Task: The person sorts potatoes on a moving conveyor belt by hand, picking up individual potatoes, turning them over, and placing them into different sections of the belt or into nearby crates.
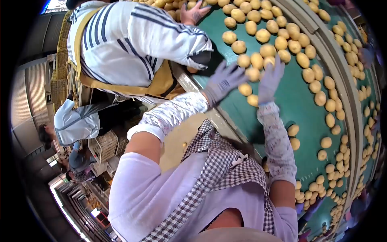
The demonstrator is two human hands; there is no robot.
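Many round yellow potatoes (263, 36) lie on a green conveyor belt (238, 115). My left hand (226, 80), in a grey glove, reaches over the belt with its fingers spread, their tips beside several potatoes (252, 74). To the right of it, my right hand (271, 80), also gloved, has its fingers stretched out and touching or just above a potato (269, 61). Neither hand is wrapped round a potato. Patterned sleeve covers reach from both wrists up the forearms.
A co-worker in a striped white top (109, 44) stands close at the upper left, one bare hand (194, 13) at the potatoes. The belt's metal edge (225, 121) runs in front of me. Farther left are other people and crates (103, 147).
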